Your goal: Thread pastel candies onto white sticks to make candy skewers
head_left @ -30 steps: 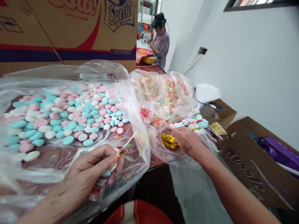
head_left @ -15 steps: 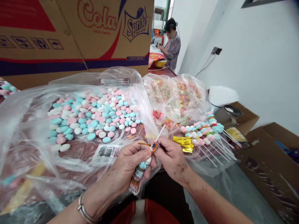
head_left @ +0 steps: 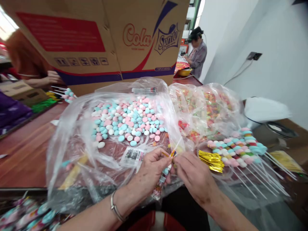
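Observation:
My left hand (head_left: pixel 150 171) is closed around a wrapped candy skewer (head_left: pixel 161 182) whose white stick pokes up past my fingers. My right hand (head_left: pixel 192 175) pinches the neck of the same skewer, where a thin gold twist tie (head_left: pixel 166 154) sits between the fingertips of both hands. Beside my right hand lies a bundle of gold twist ties (head_left: pixel 211 160). Further right is a row of finished candy skewers (head_left: pixel 237 149) with white sticks. Behind my hands an open plastic bag (head_left: pixel 72 134) holds several pink, blue and white candies (head_left: pixel 127 120).
A large Cola/Sprite cardboard box (head_left: pixel 101 41) stands behind the bags. Another clear bag of colourful sweets (head_left: pixel 204 106) lies at the right. A person's arm (head_left: pixel 38 81) works at the far left, another person (head_left: pixel 197 53) stands far back. Wrapped skewers (head_left: pixel 21 215) lie at bottom left.
My right hand left the tie bundle and came to the skewer in my left hand, bringing a gold tie. The view has swung to the left.

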The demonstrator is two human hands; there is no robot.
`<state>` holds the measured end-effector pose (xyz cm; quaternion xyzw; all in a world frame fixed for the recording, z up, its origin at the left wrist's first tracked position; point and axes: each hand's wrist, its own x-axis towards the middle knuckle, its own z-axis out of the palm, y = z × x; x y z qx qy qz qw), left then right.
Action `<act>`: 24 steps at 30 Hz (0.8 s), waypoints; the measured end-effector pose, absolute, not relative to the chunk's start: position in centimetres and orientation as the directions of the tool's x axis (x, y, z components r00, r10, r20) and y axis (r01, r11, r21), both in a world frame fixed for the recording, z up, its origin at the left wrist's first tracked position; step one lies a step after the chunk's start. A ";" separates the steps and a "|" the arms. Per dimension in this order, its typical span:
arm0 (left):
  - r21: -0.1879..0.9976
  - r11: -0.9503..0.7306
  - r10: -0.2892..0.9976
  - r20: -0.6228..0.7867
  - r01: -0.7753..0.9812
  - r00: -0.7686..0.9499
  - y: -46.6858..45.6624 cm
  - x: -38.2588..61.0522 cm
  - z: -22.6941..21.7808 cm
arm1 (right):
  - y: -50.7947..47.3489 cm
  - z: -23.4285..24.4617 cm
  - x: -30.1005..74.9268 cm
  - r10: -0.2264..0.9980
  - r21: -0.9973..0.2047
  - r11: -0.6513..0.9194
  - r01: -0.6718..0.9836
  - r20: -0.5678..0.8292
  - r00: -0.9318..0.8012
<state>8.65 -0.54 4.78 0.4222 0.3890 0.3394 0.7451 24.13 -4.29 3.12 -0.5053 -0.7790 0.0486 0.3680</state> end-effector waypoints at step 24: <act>0.396 -0.741 0.670 0.492 0.542 0.556 -1.1 7.6 7.0 | -2.0 4.3 23.2 0.673 0.035 0.333 0.942 0.691 -0.263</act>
